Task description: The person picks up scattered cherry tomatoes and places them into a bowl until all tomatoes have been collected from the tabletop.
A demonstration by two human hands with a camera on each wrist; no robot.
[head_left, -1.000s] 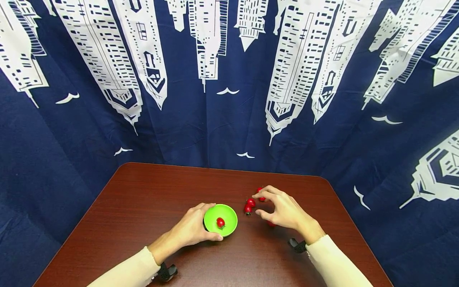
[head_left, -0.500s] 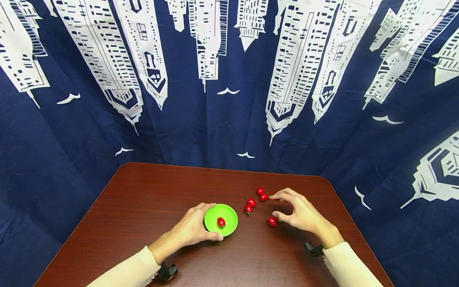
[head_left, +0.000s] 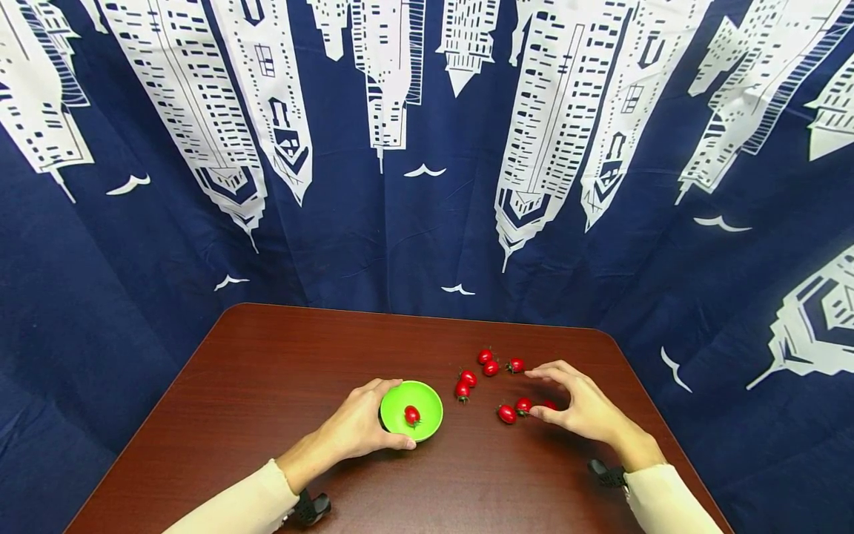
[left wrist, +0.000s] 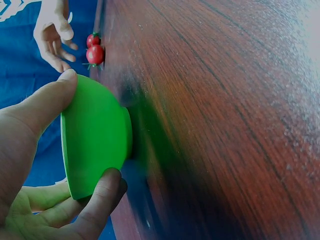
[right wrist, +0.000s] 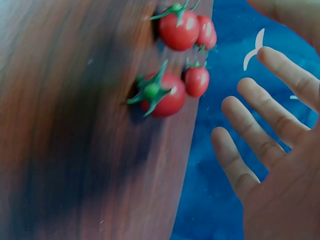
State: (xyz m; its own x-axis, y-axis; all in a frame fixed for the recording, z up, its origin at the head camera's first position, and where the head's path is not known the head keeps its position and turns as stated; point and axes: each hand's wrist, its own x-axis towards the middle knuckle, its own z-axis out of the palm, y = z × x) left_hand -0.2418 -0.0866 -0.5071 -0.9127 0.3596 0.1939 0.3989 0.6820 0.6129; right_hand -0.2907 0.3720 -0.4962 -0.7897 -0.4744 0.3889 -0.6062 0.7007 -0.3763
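Clearly left hand pinching green bowl; right hand spread, tomatoes just beside.

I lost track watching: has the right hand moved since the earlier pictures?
Yes: in the head view, the right hand has shifted toward the right edge of the table, away from the bowl.

Left sleeve and right sleeve: long, plain, cream-coloured. Left wrist device and right wrist device: compact, black. Left hand and right hand: bare.
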